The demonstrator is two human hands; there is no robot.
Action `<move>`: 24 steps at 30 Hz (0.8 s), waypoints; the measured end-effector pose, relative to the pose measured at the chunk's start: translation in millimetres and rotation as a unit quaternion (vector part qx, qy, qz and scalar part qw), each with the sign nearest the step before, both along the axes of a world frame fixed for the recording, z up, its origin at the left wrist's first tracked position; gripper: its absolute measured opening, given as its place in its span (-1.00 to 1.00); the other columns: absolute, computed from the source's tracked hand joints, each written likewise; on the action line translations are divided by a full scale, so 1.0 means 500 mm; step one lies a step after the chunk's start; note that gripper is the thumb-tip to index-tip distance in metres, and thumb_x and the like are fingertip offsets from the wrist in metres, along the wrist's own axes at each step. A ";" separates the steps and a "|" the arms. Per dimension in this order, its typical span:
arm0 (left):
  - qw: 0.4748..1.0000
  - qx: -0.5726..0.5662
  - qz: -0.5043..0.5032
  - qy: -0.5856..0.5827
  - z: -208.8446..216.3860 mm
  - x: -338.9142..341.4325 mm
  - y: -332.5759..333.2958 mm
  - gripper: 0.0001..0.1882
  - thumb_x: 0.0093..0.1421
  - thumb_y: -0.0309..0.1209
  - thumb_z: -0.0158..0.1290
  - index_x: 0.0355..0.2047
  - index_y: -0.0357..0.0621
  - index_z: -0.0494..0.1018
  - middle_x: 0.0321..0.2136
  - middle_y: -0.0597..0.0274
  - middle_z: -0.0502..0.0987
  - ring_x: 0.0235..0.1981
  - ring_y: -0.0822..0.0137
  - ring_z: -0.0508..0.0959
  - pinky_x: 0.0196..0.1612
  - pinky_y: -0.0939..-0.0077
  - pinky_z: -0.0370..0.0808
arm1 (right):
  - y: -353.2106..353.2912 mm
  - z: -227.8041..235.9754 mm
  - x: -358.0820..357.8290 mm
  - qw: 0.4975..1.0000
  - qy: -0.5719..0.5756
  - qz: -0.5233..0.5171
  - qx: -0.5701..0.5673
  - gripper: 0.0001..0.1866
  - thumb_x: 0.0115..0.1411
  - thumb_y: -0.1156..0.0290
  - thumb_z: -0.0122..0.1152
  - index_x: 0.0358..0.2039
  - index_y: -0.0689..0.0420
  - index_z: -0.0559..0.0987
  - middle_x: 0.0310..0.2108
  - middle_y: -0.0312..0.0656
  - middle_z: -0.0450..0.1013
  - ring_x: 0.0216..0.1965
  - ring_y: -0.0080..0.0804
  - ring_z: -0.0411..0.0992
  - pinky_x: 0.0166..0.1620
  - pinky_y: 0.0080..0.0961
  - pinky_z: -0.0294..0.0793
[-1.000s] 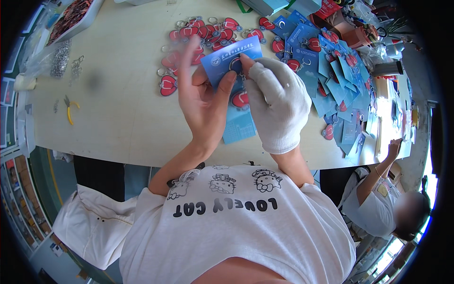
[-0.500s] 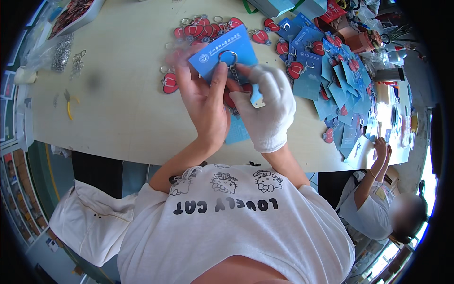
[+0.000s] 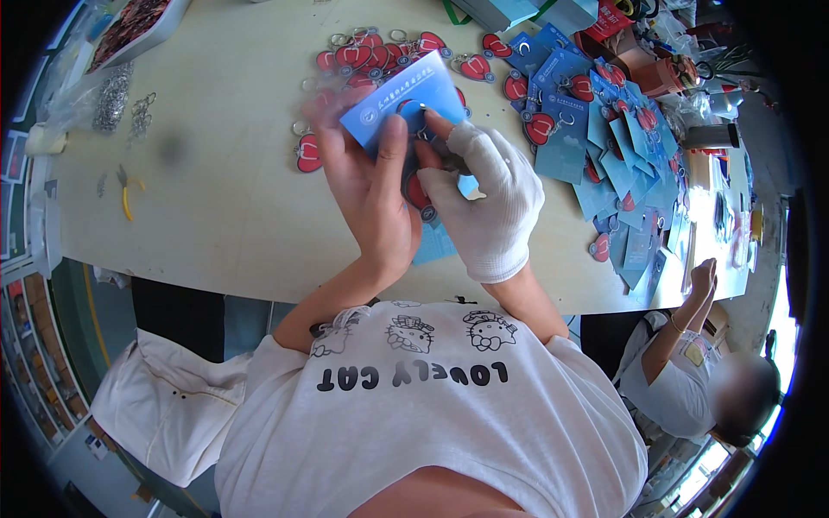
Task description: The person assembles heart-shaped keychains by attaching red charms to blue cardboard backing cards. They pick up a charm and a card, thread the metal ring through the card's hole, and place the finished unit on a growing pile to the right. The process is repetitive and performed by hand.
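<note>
My bare left hand (image 3: 370,194) grips a blue card (image 3: 389,108) with white print, thumb pressed on its front. The card is tilted and raised above the table. Around its lower right part close the bare fingertips of my right hand (image 3: 496,203), which wears a white glove. Those fingers pinch a keychain at the card; its red charm (image 3: 417,192) hangs below them, and most of its ring is hidden. Under my hands another blue card (image 3: 434,246) lies on the table. Several red keychains (image 3: 371,56) are heaped just beyond the held card.
To the right spreads a pile of blue cards with red keychains (image 3: 622,147). At the left lie yellow-handled pliers (image 3: 128,200), loose metal chains (image 3: 142,116) and a bag of chains (image 3: 112,97). A white tray (image 3: 160,30) stands far left. Another person (image 3: 682,371) works at the right.
The card has tilted and dipped slightly to the left. My right fingers have shifted over the ring, which showed more plainly before; the red charm now shows below.
</note>
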State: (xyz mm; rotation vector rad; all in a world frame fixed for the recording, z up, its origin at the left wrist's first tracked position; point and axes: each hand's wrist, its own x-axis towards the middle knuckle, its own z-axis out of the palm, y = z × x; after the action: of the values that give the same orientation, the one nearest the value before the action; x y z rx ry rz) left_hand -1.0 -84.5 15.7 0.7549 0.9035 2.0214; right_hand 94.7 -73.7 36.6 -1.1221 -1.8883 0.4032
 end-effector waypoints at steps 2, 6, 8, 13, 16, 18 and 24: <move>1.000 -0.005 0.006 -0.005 -0.003 0.001 -0.001 -0.73 0.28 -0.44 -0.04 -0.03 -0.15 0.24 -0.11 0.25 0.36 -0.09 0.43 0.37 0.00 0.49 0.30 | -0.002 -0.001 0.000 1.000 -0.001 0.001 -0.019 -0.60 -0.22 0.51 0.29 -0.24 0.08 0.58 -0.53 -0.27 0.43 -0.50 -0.30 0.41 -0.35 -0.42 0.41; 1.000 -0.016 -0.001 -0.003 -0.013 -0.006 0.003 -0.78 0.29 -0.40 -0.03 -0.08 -0.14 0.29 -0.15 0.27 0.38 -0.11 0.46 0.37 0.00 0.52 0.30 | 0.003 -0.006 0.010 0.999 -0.051 0.008 0.001 -0.62 -0.22 0.50 0.30 -0.26 0.08 0.58 -0.50 -0.26 0.45 -0.48 -0.26 0.42 -0.34 -0.40 0.41; 0.998 -0.033 -0.029 -0.045 -0.011 -0.010 0.008 -0.77 0.28 -0.43 -0.01 -0.08 -0.16 0.29 -0.20 0.27 0.38 -0.18 0.52 0.36 -0.07 0.58 0.30 | 0.006 -0.009 0.016 0.996 -0.078 0.022 0.026 -0.62 -0.22 0.48 0.31 -0.27 0.08 0.58 -0.48 -0.25 0.45 -0.46 -0.24 0.42 -0.34 -0.39 0.41; 0.989 -0.063 -0.099 -0.090 -0.022 -0.023 0.015 -0.79 0.27 -0.50 -0.02 -0.09 -0.16 0.31 -0.23 0.29 0.39 -0.23 0.56 0.38 -0.12 0.63 0.33 | 0.018 -0.022 0.047 0.987 -0.129 0.057 0.077 -0.63 -0.22 0.47 0.36 -0.29 0.11 0.57 -0.39 -0.23 0.46 -0.38 -0.22 0.43 -0.31 -0.37 0.41; 0.994 -0.065 -0.075 -0.047 -0.047 -0.016 0.016 -0.79 0.26 -0.51 -0.02 -0.09 -0.16 0.32 -0.24 0.29 0.39 -0.24 0.57 0.39 -0.13 0.65 0.34 | 0.014 -0.018 0.070 0.998 -0.048 0.047 0.000 -0.59 -0.23 0.48 0.41 -0.28 0.15 0.54 -0.34 -0.19 0.45 -0.32 -0.24 0.43 -0.26 -0.39 0.41; 0.990 -0.058 -0.109 -0.065 -0.051 -0.006 0.013 -0.80 0.26 -0.52 -0.02 -0.10 -0.18 0.32 -0.25 0.30 0.40 -0.24 0.59 0.40 -0.15 0.68 0.36 | 0.014 -0.029 0.086 0.999 0.032 -0.026 -0.023 -0.49 -0.16 0.50 0.39 -0.13 0.23 0.48 -0.27 -0.11 0.42 -0.21 -0.27 0.40 -0.19 -0.46 0.39; 0.979 -0.026 -0.174 0.105 -0.099 0.015 0.052 -0.69 0.26 -0.41 0.02 -0.02 -0.17 0.30 -0.23 0.30 0.43 -0.24 0.59 0.40 -0.15 0.63 0.36 | 0.019 -0.081 0.188 0.906 0.220 0.008 -0.361 -0.64 0.11 0.59 0.12 -0.05 0.32 0.41 -0.19 -0.20 0.47 -0.24 -0.55 0.45 -0.16 -0.64 0.40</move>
State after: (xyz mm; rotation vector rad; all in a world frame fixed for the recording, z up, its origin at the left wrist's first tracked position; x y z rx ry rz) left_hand 6.2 -58.7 -33.8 1.0344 0.8698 1.6274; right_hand 188.5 -64.3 -3.9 -1.3307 -1.3582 1.3247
